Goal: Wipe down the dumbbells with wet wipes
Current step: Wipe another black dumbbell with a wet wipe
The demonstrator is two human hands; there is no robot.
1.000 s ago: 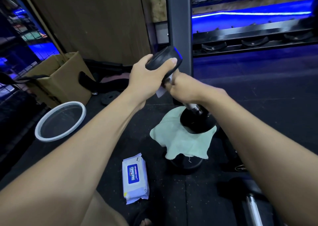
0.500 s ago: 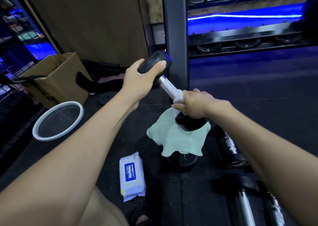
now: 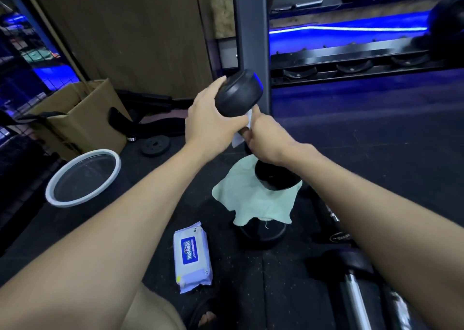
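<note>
Head view, nearest first: a foot (image 3: pixel 207 316) in a dark sandal sits at the bottom edge, and a steel-handled dumbbell (image 3: pixel 356 289) lies on the dark floor (image 3: pixel 376 138) at lower right. Just beyond the foot lies a white wipe pack (image 3: pixel 192 257) with a blue label, flat on the floor. Past it, a pale green cloth (image 3: pixel 251 199) drapes over a black round weight (image 3: pixel 262 234). A black dumbbell (image 3: pixel 237 93) stands tilted on this cloth, its lower head (image 3: pixel 276 177) resting there, its upper head matte black with a blue glint on the rim. The left hand (image 3: pixel 211 118) is wrapped around the upper head. The right hand (image 3: pixel 266 138) is closed around the handle just below it, with a white wipe (image 3: pixel 238 137) pressed inside the grip; the handle itself is hidden. To the left sit a white-rimmed basin (image 3: pixel 82 177) and a cardboard box (image 3: pixel 82 118). Farther back rise a grey post (image 3: pixel 251 28) and a blue-lit rack (image 3: pixel 351 61).
</note>
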